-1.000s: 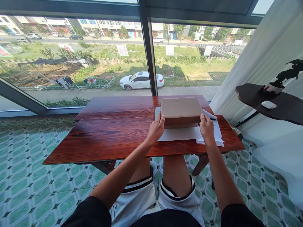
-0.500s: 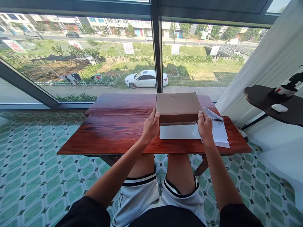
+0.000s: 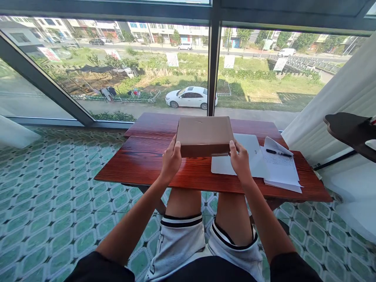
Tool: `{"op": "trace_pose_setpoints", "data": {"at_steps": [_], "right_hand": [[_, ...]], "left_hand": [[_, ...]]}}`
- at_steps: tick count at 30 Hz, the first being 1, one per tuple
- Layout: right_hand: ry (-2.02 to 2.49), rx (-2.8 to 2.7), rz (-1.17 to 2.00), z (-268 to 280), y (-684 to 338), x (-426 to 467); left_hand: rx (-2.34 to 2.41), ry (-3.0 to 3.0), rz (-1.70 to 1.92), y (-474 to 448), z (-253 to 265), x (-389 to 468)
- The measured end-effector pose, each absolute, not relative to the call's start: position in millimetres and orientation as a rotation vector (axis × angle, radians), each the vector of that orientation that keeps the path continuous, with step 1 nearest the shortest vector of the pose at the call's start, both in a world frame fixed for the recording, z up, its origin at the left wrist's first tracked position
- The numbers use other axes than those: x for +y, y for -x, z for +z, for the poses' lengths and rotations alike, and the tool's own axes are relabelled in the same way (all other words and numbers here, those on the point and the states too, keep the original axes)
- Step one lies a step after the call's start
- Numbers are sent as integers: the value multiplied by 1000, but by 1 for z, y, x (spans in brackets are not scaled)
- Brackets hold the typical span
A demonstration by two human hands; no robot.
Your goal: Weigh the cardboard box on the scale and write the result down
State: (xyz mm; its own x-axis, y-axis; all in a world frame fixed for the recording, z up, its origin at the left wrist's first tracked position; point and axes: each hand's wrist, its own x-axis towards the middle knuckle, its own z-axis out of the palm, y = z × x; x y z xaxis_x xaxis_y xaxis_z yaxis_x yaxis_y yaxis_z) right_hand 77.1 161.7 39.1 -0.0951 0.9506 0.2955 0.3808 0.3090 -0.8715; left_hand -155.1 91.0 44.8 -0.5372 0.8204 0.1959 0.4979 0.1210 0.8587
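A brown cardboard box is held up over the wooden table, gripped at its two near corners. My left hand grips the left corner, thumb on the front face. My right hand does the same at the right corner, its fingers hidden behind or under the box. Below and to the right lies a closed silver laptop, partly covered by the box and my right hand. Whether the box touches the table cannot be made out.
The dark red table spans the front. On its right lie sheets of written paper with a black pen on top. A dark wall shelf juts out at the far right. Tall windows stand behind the table.
The box, in both hands, has moved left relative to the table, uncovering much more of the laptop. My view has turned slightly to the left.
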Motion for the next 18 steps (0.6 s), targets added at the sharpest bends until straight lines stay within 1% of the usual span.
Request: {"op": "trace_pose_setpoints", "data": {"at_steps": [3, 8, 18], "right_hand": [[1195, -1627, 891, 38, -56, 155], [1118, -1641, 962, 33, -27, 147], [1108, -1693, 997, 24, 4, 142]], "left_hand": [[2119, -1250, 1413, 171, 44, 83], [2252, -1218, 1375, 195, 43, 72], [2419, -1130, 1303, 226, 27, 60]]}}
